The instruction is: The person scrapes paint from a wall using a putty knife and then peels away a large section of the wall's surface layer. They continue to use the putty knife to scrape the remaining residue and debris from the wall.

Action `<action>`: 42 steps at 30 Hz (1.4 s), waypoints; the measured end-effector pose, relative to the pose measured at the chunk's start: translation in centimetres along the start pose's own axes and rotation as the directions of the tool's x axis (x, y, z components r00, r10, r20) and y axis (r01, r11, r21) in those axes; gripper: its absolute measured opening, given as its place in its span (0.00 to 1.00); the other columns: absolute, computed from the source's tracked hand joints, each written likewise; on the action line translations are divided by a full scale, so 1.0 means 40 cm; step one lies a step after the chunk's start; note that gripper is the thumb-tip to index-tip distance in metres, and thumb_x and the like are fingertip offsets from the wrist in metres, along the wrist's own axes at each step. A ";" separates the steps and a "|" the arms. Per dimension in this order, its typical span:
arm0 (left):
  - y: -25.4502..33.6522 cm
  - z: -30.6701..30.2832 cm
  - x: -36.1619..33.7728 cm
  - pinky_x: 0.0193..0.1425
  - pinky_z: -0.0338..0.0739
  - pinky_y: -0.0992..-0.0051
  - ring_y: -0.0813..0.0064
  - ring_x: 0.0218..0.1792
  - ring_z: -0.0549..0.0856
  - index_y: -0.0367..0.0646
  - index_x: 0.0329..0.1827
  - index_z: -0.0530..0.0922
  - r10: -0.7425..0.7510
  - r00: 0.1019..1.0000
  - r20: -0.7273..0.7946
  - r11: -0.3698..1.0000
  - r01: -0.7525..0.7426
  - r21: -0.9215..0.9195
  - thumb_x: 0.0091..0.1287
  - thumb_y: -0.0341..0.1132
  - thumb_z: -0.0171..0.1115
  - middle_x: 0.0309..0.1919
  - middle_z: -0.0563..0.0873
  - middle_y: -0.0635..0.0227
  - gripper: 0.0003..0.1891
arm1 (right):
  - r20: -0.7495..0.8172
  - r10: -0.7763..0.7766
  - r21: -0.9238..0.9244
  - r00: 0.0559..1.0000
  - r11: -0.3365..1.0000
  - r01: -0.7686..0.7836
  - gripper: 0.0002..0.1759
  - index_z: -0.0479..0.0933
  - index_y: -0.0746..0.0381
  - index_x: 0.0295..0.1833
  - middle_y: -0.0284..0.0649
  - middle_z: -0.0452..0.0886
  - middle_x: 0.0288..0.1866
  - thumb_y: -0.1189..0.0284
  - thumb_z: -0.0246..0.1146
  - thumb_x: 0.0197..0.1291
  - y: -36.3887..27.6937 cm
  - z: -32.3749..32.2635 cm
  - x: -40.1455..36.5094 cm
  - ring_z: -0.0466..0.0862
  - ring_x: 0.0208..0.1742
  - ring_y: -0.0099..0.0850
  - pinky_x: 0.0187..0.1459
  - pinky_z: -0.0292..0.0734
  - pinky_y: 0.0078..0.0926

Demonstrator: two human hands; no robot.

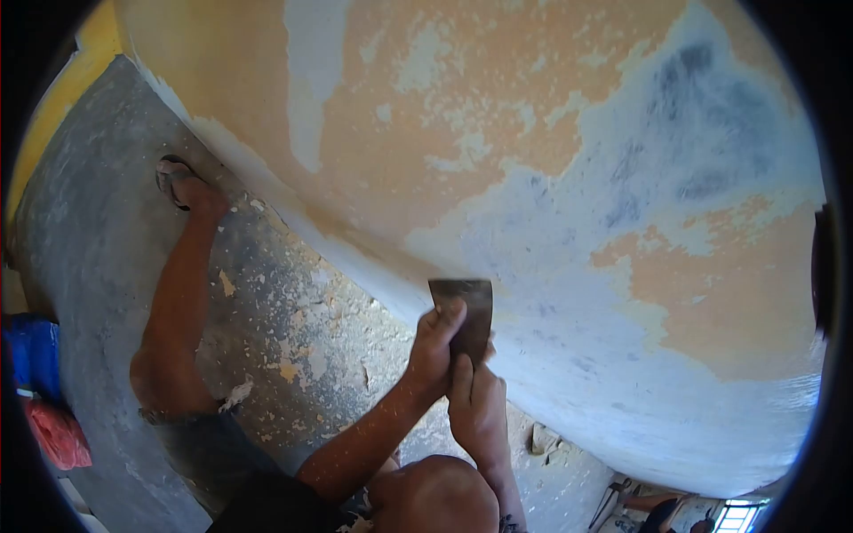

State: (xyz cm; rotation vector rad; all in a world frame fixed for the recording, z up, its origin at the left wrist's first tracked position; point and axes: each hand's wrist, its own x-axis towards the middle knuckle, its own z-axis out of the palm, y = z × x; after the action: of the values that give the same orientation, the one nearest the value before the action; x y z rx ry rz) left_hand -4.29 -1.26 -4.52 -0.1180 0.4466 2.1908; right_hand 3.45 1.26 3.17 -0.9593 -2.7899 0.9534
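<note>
The wall (498,133) in front of you is patchy, with orange paint giving way to bare grey-white plaster, and flakes litter the concrete floor (293,338). You hold the scraper (464,302) low against the wall, its blade on a bared patch. Your left hand (437,342) and right hand (477,410) have their fingers wrapped tight around its handle. You seem to be mid-scrape; the next stroke calls for firm pressure toward the nearest orange edge.

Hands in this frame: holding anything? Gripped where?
Yes. A flat dark metal scraper is gripped at its lower, handle end by both the left hand and the right hand. The blade sticks out bare above them, by the peeling orange wall.
</note>
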 end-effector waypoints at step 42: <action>-0.108 -0.109 0.000 0.29 0.80 0.74 0.74 0.24 0.83 0.43 0.42 0.77 -0.137 0.990 -0.018 0.985 0.134 -0.107 0.73 0.49 0.57 0.27 0.84 0.65 0.17 | -0.109 0.080 0.047 0.991 0.996 -0.075 0.18 0.75 0.75 0.30 0.66 0.76 0.21 0.72 0.52 0.69 0.134 0.107 -0.037 0.81 0.25 0.61 0.25 0.73 0.54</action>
State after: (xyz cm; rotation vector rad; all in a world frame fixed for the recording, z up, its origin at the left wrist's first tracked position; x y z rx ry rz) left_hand -1.20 -0.42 -9.77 -0.2278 0.3273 2.0807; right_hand 6.58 1.43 -3.11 -1.0864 -2.6484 0.9340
